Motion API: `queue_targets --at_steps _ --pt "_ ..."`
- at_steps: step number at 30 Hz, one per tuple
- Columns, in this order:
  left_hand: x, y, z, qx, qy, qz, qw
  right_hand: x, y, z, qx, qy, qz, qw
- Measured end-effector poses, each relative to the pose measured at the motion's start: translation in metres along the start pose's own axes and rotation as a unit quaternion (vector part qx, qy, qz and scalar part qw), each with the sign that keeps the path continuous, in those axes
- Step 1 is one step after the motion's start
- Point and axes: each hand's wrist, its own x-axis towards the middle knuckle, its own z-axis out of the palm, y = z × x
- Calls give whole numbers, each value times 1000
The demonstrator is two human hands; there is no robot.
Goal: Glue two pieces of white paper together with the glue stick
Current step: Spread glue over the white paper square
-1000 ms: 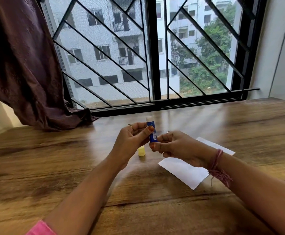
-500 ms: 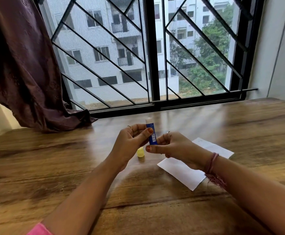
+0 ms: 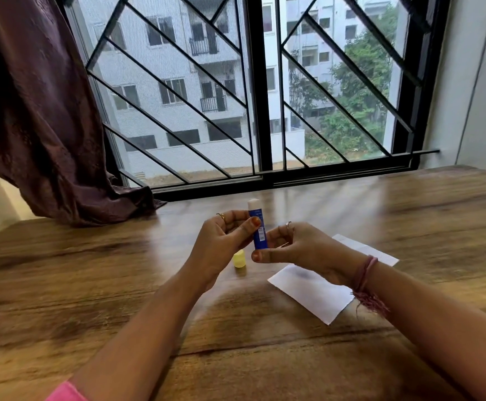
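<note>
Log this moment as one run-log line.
left hand: grips glue stick upright | right hand: pinches its base | cap: off, on table | paper: flat on table

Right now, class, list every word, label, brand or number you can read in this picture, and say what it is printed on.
None can be read.
Glue stick label: small print on a white panel, too blurred to read.
Yellow cap: no text visible.
White paper: no text visible.
</note>
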Motion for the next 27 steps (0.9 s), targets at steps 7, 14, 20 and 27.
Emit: queue_targets --at_steps 7,14,20,27 --pt "1 0 -1 0 -1 0 1000 3 2 2 -46 25 -26 998" --pt "2 2 -3 -11 6 1 1000 -1 0 -3 28 -32 -14 999" --pt "2 2 -3 -2 11 4 1000 3 2 3 -66 47 -37 996" --pt "2 3 -5 -10 8 9 1000 4 3 8 -97 62 -66 991"
